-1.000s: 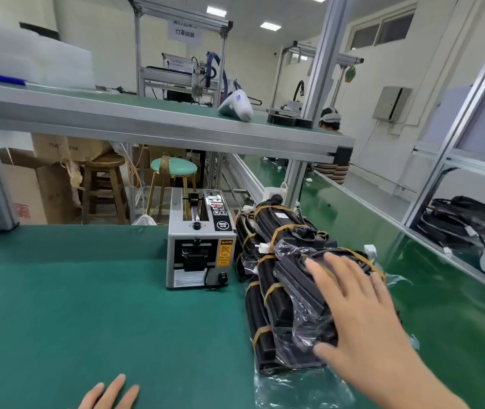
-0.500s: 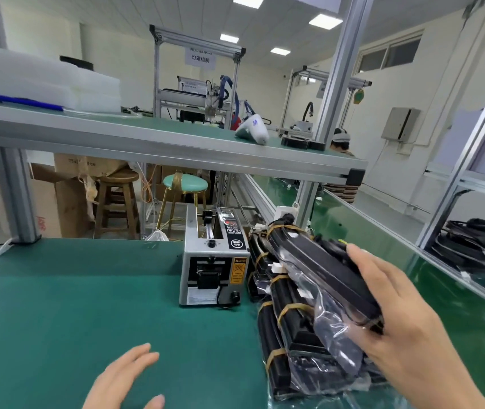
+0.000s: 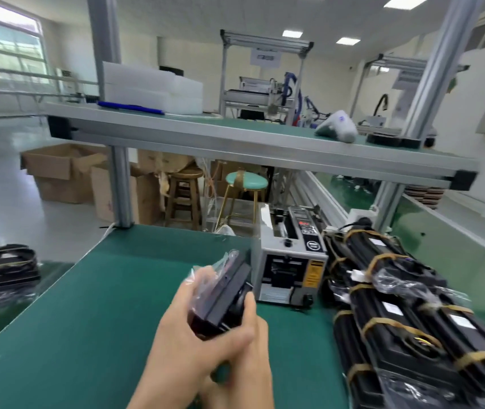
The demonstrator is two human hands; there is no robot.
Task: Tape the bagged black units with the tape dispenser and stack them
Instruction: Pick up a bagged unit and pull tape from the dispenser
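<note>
Since half a second ago, the bagged black unit [image 3: 226,293] has come off the pile at my right and now sits over the middle of the counter [image 3: 67,326], held up in both hands in front of me. My left hand [image 3: 194,340] wraps the unit from below and the left, fingers curled round its bagged near end; half a second ago it hovered open above the green mat. My right hand [image 3: 247,349] grips the unit's right edge, thumb up against the black casing. So both grips are clamped on the same unit. It stands tilted, its clear bag bunched loose at the top end.

Just beyond the unit, the tape dispenser [image 3: 291,270] stands on the counter, its front slot facing me. To its right, touching or nearly so, lies the pile of taped units [image 3: 406,308], black bodies bound with tan tape bands, running along the right side of the counter toward me.

Further off to the left, below the counter's edge, another heap of black units [image 3: 5,270] rests, blurred. Above it all spans the upper shelf [image 3: 235,140], with white foam blocks [image 3: 152,90] on it.
</note>
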